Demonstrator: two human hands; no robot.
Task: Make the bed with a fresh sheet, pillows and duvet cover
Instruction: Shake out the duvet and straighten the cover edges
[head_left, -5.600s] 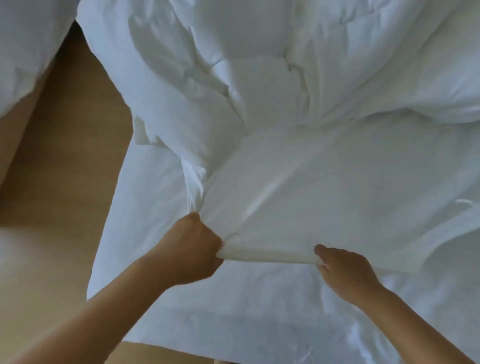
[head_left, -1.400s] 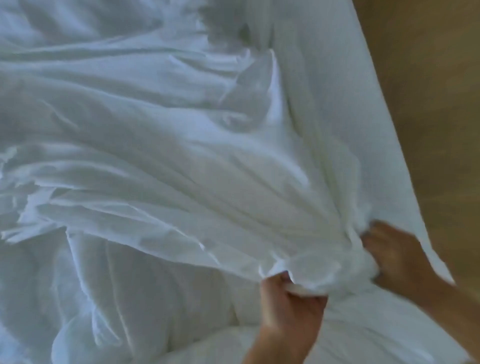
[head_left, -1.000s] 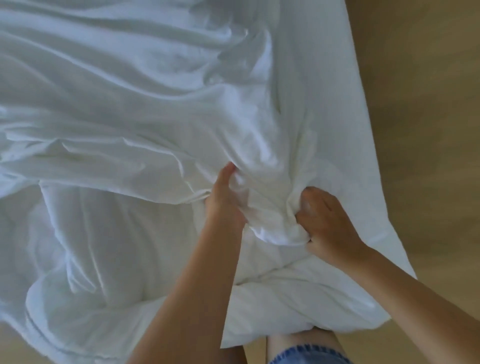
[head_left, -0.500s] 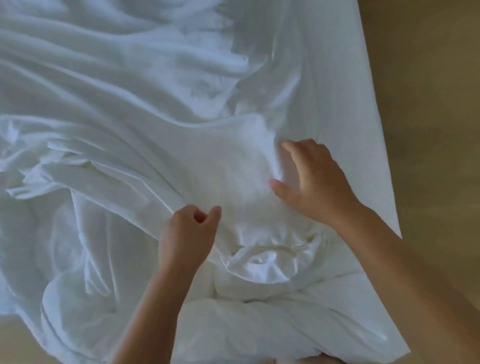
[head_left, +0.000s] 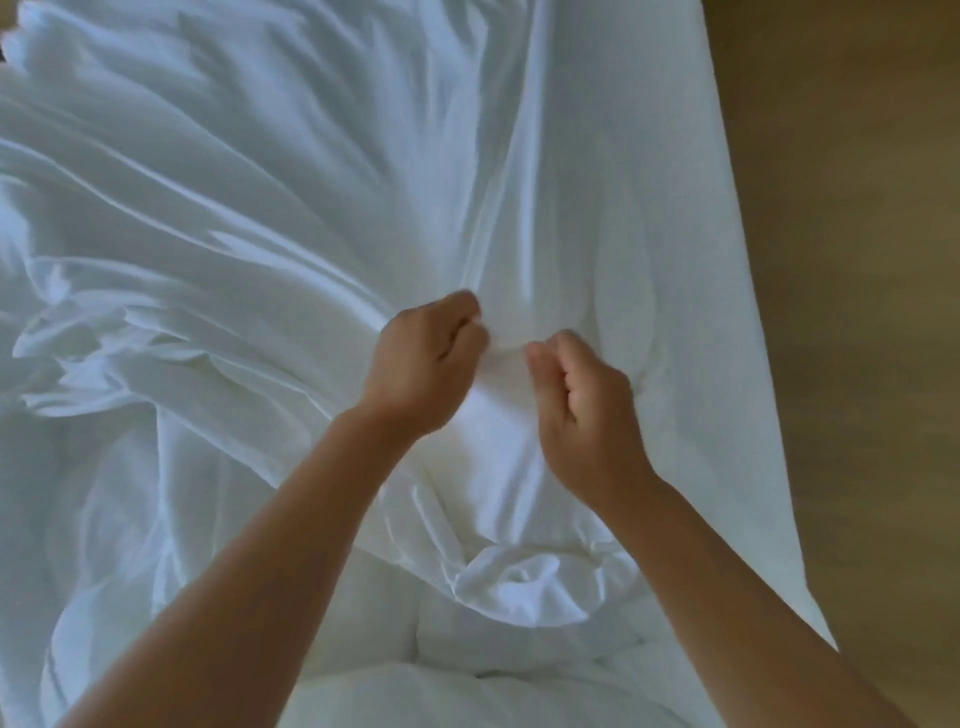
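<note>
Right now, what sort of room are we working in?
Probably a bedroom: rumpled white bedding fills the view, the left hand and right hand grip it, and wood-toned floor runs alongside.

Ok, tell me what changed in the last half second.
The left hand moved away from the person along the duvet cover, closer to the right hand. The right hand, open on the fabric before, now pinches it. The left hand keeps its grip; the bunched corner stays near.
</note>
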